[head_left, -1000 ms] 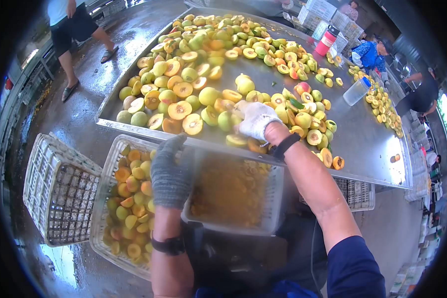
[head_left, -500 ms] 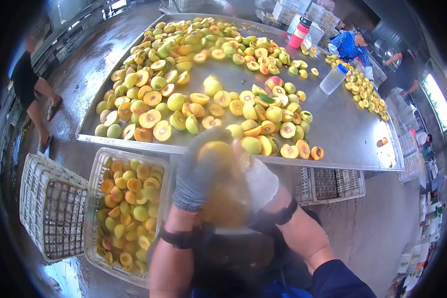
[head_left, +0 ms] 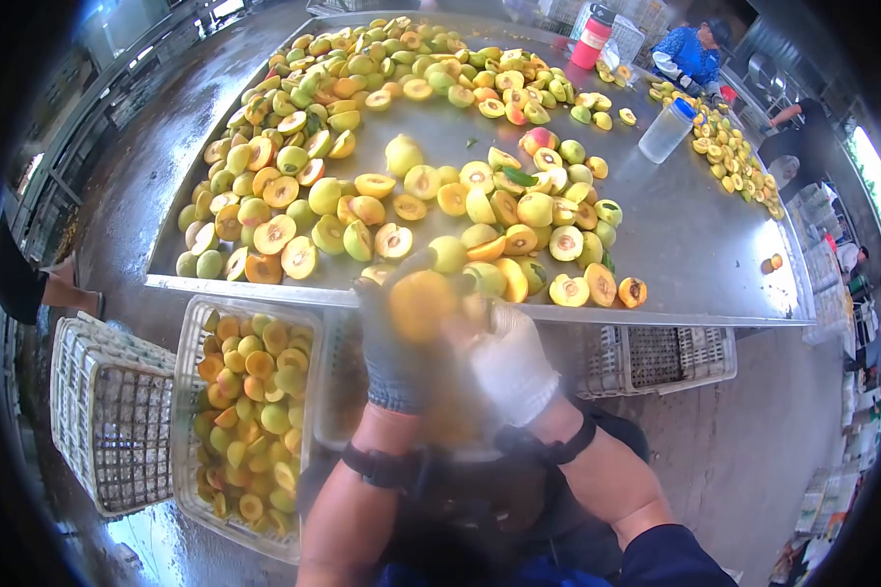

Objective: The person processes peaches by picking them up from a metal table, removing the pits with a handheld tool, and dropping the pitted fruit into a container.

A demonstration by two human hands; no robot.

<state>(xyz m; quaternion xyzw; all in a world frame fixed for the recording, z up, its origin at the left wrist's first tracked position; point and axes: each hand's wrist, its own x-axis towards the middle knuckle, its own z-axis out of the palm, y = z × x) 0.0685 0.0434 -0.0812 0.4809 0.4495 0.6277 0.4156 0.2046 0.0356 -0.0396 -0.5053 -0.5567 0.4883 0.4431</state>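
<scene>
My left hand (head_left: 390, 354), in a grey glove, is closed around a yellow-orange peach (head_left: 423, 306) just off the table's near edge. The fruit is blurred. Right beside it, my right hand (head_left: 515, 364) in a white glove has its fingers drawn together near the peach; what they hold, if anything, I cannot make out. Behind both hands, whole and halved peaches (head_left: 298, 256), some with stones showing, lie on the metal table (head_left: 695, 264). Below my hands is a blurred container (head_left: 341, 391), partly hidden by my arms.
A white crate (head_left: 188, 430) full of peach halves stands at the left, beside another crate (head_left: 117, 421). More crates (head_left: 656, 357) sit under the table. On it stand a clear bottle (head_left: 666, 135) and a red bottle (head_left: 590, 44). A person in blue (head_left: 690, 57) works at the far right.
My hands have drawn slightly apart, the right shifting rightward, and the peach shows more clearly in my left. The view has shifted slightly. A walking person at left has moved toward the frame's edge.
</scene>
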